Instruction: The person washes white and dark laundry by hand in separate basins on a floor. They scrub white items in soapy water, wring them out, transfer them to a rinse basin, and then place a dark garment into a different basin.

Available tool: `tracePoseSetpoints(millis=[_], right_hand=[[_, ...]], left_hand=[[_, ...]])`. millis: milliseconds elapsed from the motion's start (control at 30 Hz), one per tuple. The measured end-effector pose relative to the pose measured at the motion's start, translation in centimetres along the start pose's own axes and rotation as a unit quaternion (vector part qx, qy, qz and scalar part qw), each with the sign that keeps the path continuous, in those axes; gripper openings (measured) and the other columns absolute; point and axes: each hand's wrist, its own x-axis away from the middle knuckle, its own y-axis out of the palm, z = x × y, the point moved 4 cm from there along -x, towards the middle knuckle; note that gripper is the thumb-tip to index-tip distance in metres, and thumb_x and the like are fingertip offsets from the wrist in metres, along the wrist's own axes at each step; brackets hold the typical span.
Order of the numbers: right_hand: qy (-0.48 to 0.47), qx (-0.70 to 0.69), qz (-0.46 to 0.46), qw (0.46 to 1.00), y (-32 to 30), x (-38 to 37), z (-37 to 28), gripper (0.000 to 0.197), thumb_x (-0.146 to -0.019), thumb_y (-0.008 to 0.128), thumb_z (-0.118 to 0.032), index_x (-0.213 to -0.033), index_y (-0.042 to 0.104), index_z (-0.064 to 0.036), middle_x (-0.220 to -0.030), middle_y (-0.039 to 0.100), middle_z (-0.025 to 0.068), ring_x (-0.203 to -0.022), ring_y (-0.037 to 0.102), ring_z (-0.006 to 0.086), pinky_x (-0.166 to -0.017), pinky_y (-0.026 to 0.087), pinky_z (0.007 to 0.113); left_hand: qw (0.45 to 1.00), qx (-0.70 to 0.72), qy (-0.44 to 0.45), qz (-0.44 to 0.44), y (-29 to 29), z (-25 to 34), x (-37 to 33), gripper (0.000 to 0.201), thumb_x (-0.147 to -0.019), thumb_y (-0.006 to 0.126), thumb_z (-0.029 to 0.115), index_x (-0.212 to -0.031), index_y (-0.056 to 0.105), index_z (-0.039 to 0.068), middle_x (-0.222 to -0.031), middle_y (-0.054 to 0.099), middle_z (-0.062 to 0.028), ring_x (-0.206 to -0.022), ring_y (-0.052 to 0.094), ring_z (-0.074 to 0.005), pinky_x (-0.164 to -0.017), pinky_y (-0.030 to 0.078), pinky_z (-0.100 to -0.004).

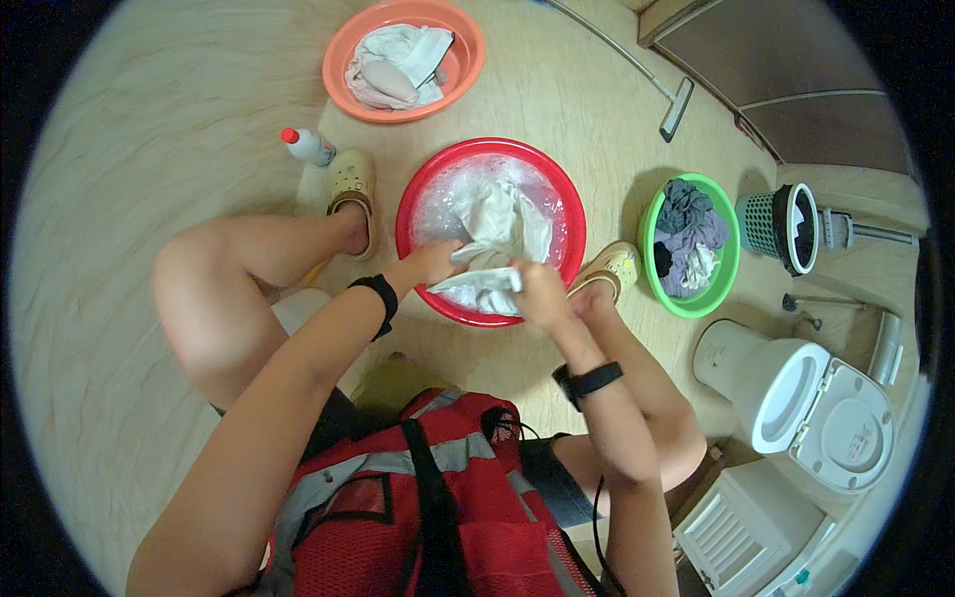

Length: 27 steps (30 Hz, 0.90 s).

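Observation:
A red basin [573, 204] of foamy water stands on the floor between my feet. In it lies a wet white cloth garment [502, 224], partly under the suds. My left hand [438, 262] is closed on the garment's edge at the basin's near left side. At the near right rim, my right hand [540, 292] grips another part of the same cloth. A stretch of the fabric is pulled up between both hands, while the rest trails into the water. The garment's kind cannot be made out.
An orange basin [333, 75] with white and pale pink clothes stands at the far left. A white bottle with a red cap [313, 149] is beside my left shoe. To the right are a green basin [733, 239] of dark clothes, a bin [761, 224], a toilet [786, 398] and a floor squeegee [676, 107].

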Motion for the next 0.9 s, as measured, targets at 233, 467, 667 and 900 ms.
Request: tracePoseSetpoints(millis=[233, 467, 667, 900], right_hand=[[-0.024, -0.121, 0.155, 0.98, -10.4, 2.0, -2.0, 0.014, -0.065, 0.059, 0.001, -0.079, 0.062, -0.0008, -0.07, 0.063, 0.0185, -0.069, 0.063, 0.0294, -0.064, 0.048, 0.037], [-0.081, -0.095, 0.211, 0.969, -21.9, 6.0, -10.5, 0.013, -0.068, 0.062, 0.001, -0.08, 0.06, -0.0006, -0.066, 0.06, 0.0059, -0.065, 0.056, 0.0114, -0.061, 0.046, 0.03], [-0.128, -0.076, 0.302, 0.942, -29.5, 9.5, -14.6, 0.017, -0.073, 0.062, -0.001, -0.089, 0.063, -0.0025, -0.077, 0.063, 0.0011, -0.068, 0.056, 0.0087, -0.062, 0.045, 0.025], [-0.181, -0.01, 0.392, 0.902, -39.3, 12.6, -19.7, 0.023, -0.079, 0.065, -0.017, -0.099, 0.063, -0.0057, -0.086, 0.064, 0.0025, -0.076, 0.059, 0.0103, -0.068, 0.046, 0.025]], left_hand=[[0.835, 0.508, -0.159, -0.139, -3.4, 8.0, -0.6, 0.023, -0.088, 0.051, 0.026, -0.094, 0.06, 0.006, -0.077, 0.062, -0.0013, -0.055, 0.056, -0.0076, -0.043, 0.046, -0.023], [0.881, 0.446, -0.03, -0.154, -16.3, 19.1, 1.5, 0.02, -0.091, 0.046, 0.024, -0.09, 0.056, 0.007, -0.072, 0.057, -0.0002, -0.054, 0.054, -0.0095, -0.045, 0.048, -0.025], [0.921, 0.382, 0.075, -0.007, -24.4, 30.2, 6.0, 0.018, -0.09, 0.047, 0.024, -0.082, 0.057, 0.011, -0.071, 0.056, 0.0019, -0.057, 0.052, -0.0077, -0.052, 0.05, -0.0232], [0.918, 0.338, 0.207, -0.025, -32.1, 39.4, 11.5, 0.011, -0.085, 0.05, 0.012, -0.076, 0.056, 0.011, -0.066, 0.054, 0.0015, -0.057, 0.052, -0.0075, -0.05, 0.048, -0.023]])
